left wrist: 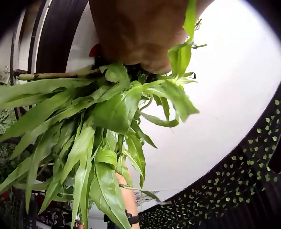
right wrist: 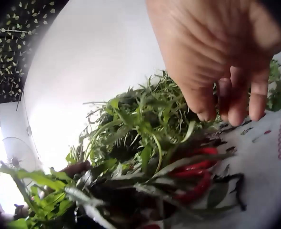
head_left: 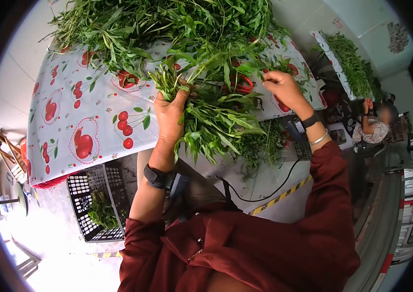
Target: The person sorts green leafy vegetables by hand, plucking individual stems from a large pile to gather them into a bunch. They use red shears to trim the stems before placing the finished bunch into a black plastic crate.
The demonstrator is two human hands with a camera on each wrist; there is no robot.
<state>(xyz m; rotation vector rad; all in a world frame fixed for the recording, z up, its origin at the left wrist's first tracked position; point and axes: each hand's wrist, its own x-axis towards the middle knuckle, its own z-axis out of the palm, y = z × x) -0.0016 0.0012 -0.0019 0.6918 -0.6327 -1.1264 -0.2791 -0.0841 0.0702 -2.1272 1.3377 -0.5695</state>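
My left hand (head_left: 170, 117) grips a bunch of long-leaved greens (head_left: 216, 121) by the stems, over the table's front edge. The cut stem ends point up and away, and the leaves hang toward my lap. In the left wrist view, the leaves (left wrist: 97, 138) spread below the hand, whose fingers are mostly hidden. To the right of the bunch, my right hand (head_left: 287, 90) hovers over the tablecloth with loosely bent fingers and nothing visible in them. Red-handled scissors (head_left: 243, 84) lie between the hands, partly covered by leaves; their red loops (right wrist: 195, 171) also show in the right wrist view.
A large heap of greens (head_left: 167, 24) covers the back of the table, on a cherry-print cloth (head_left: 60, 121). Below stands a black crate (head_left: 82, 194) with some greens. More greens lie on the floor (head_left: 260, 151). A seated person (head_left: 374, 126) is beside another greens-covered table (head_left: 347, 63).
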